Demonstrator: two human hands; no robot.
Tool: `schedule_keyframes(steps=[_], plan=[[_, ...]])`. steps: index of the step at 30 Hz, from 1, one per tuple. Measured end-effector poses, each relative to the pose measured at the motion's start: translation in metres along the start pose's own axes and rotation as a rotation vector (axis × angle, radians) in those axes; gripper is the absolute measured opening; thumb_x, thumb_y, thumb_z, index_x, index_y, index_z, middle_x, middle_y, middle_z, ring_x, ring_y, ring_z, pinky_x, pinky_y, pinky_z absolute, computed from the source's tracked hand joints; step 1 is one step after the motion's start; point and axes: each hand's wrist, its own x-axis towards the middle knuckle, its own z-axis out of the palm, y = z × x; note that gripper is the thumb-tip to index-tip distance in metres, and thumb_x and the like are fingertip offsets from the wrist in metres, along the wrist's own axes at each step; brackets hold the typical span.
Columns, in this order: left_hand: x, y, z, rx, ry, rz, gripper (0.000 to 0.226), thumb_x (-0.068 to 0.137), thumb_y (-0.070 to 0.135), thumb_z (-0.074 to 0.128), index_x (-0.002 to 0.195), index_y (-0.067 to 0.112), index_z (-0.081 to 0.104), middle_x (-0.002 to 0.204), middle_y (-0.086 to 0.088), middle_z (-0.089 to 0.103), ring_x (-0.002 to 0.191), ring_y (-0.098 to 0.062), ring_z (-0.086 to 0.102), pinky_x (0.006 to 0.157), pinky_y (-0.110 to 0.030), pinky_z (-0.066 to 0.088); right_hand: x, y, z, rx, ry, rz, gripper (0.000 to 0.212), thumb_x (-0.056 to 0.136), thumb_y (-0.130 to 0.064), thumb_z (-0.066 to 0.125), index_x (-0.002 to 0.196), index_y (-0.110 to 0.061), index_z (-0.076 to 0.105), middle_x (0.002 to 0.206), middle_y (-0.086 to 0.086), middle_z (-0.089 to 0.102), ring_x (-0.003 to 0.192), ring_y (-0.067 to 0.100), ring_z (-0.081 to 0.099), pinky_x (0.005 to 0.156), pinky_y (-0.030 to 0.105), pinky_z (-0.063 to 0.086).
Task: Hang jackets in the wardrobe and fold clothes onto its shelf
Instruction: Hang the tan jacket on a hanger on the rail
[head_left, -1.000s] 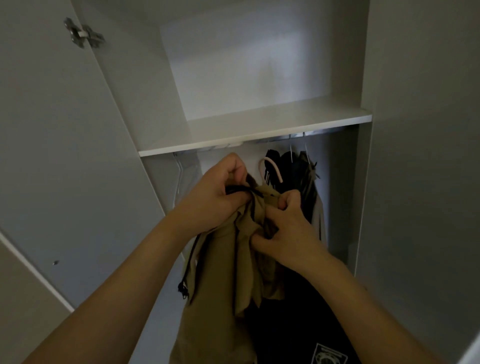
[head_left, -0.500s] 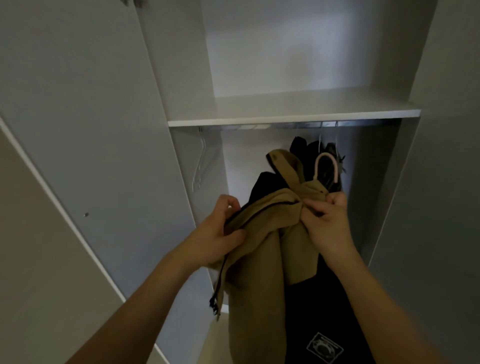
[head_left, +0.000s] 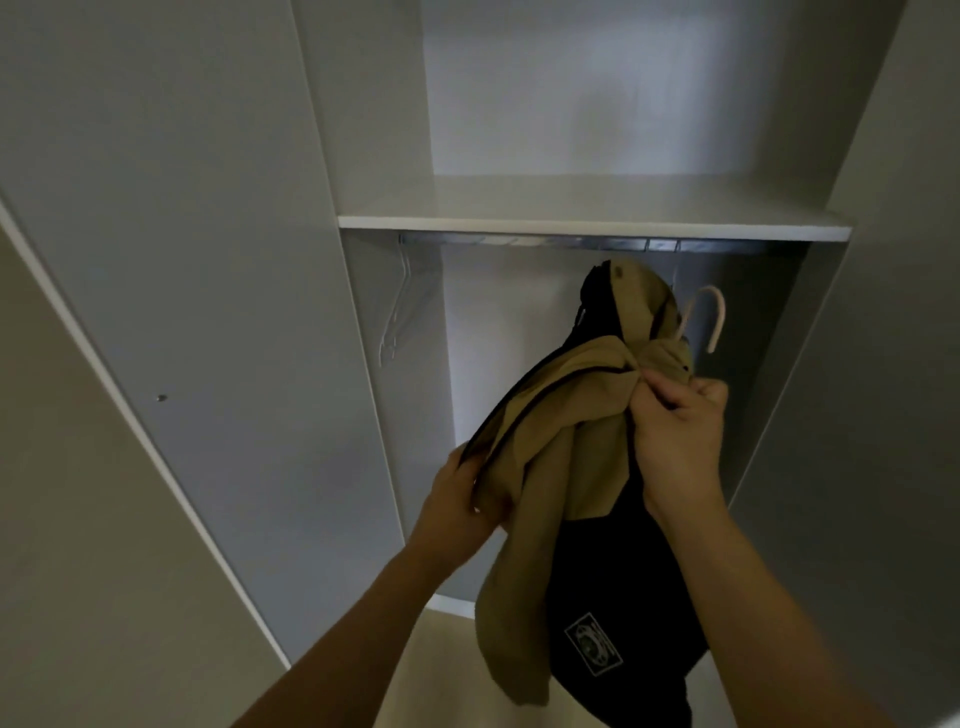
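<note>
Since a moment ago we have lifted the tan jacket (head_left: 561, 415) higher and to the right, its pink hanger hook (head_left: 709, 317) now just under the wardrobe rail (head_left: 571, 243) but not over it. Our right hand (head_left: 680, 436) pinches the bunched collar at the hook's base, while our left hand (head_left: 462, 499) grips the jacket's lower edge — the two hands apart. Inside the wardrobe a black garment (head_left: 623, 597) hangs behind the jacket, and a clear hanger (head_left: 400, 312) hangs at the rail's left end — below the white shelf (head_left: 592, 228).
</note>
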Motion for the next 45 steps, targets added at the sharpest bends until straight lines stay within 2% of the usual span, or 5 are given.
schedule_keyframes(steps=[5,10,26,39,45], plan=[[0.01,-0.015,-0.004,-0.451,0.117,-0.395,0.025,0.094,0.01,0.059,0.081,0.023,0.075,0.076,-0.001,0.07,0.073,-0.014,0.065,0.064,-0.016,0.052,0.003,0.001,-0.005,0.043,0.077,0.059,0.021,0.089,-0.019,0.066,0.105,-0.008,0.073,0.095,-0.008,0.033,0.086,0.002,0.046,0.104,0.025,0.042],[0.016,-0.026,-0.017,-1.167,0.056,-0.524,0.028,0.087,0.029,0.063,0.113,0.02,0.07,0.108,-0.008,0.066,0.105,-0.026,0.058,0.098,-0.05,0.046,-0.002,0.003,-0.009,0.081,0.087,0.114,0.023,0.089,-0.017,0.066,0.108,-0.005,0.072,0.097,-0.005,0.034,0.085,0.0,0.047,0.106,0.029,0.043],[0.082,0.015,0.001,-1.1,0.145,-0.76,0.022,0.097,0.013,0.047,0.095,0.005,0.067,0.093,-0.015,0.066,0.08,-0.028,0.065,0.068,-0.036,0.056,-0.019,0.008,-0.038,0.111,0.057,0.169,0.016,0.088,-0.011,0.065,0.09,-0.022,0.076,0.112,0.004,0.039,0.1,0.01,0.055,0.1,0.032,0.047],[0.125,0.182,-0.091,-0.091,-0.36,0.206,0.045,0.059,-0.011,0.034,0.04,0.025,0.053,0.041,0.011,0.046,0.042,-0.001,0.042,0.047,-0.011,0.033,-0.014,-0.004,-0.035,-0.074,-0.287,0.21,0.079,0.04,-0.088,0.067,0.112,-0.058,0.061,0.112,-0.013,0.027,0.112,0.008,0.04,0.105,0.026,0.037],[0.101,0.209,-0.075,-0.049,-0.423,0.359,0.046,0.064,-0.024,0.032,0.058,0.018,0.05,0.053,0.02,0.054,0.053,0.006,0.049,0.054,-0.004,0.036,-0.012,-0.012,-0.027,-0.272,-0.373,-0.05,0.049,0.08,-0.042,0.073,0.1,-0.072,0.04,0.098,-0.019,0.022,0.089,-0.001,0.032,0.081,-0.001,0.026]])
